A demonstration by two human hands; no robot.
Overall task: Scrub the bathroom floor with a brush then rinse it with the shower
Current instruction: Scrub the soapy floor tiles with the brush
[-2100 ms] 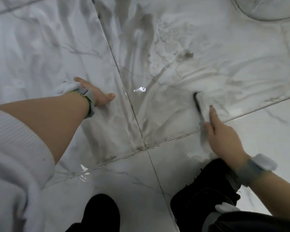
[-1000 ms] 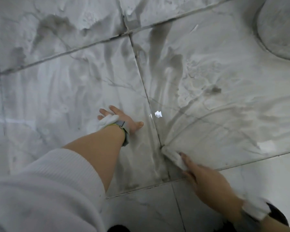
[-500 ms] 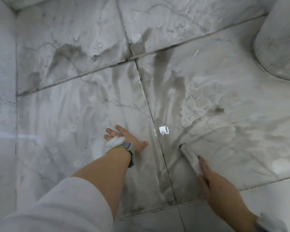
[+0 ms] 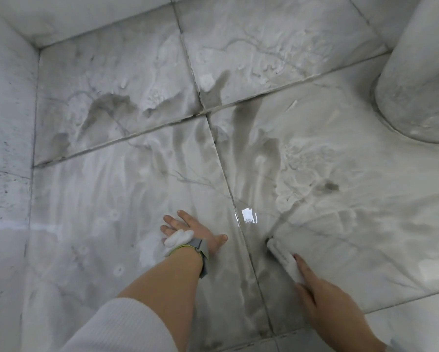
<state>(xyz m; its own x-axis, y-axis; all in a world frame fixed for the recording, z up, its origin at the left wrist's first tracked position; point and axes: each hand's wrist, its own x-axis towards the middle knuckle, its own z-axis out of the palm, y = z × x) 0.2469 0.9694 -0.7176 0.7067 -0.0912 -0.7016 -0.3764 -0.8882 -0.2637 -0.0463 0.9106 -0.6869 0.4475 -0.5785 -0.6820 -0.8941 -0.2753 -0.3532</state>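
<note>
My left hand (image 4: 191, 231) lay flat on the wet marble floor (image 4: 127, 199), fingers spread and straight, holding nothing, just left of the grout line (image 4: 234, 207) that ran up the middle of the tiles. A grey wristband (image 4: 200, 246) with a white piece sat at that wrist, and my white sleeve (image 4: 122, 326) was pushed up the forearm.

My right hand (image 4: 327, 308) was on the other side of that grout line, well apart from the left. It gripped the brush (image 4: 283, 257), a pale, narrow thing, with my forefinger laid straight along its back and the other fingers curled round the handle. The brush head touched the floor just right of the grout line, angled up toward it, with a dark edge at its far tip.

The floor was streaked with grey, soapy smears on both sides of the line, and a bright reflection (image 4: 248, 215) shone just beside it. Far right of the grout line stood a round white base (image 4: 421, 85), which I could not identify further.
</note>
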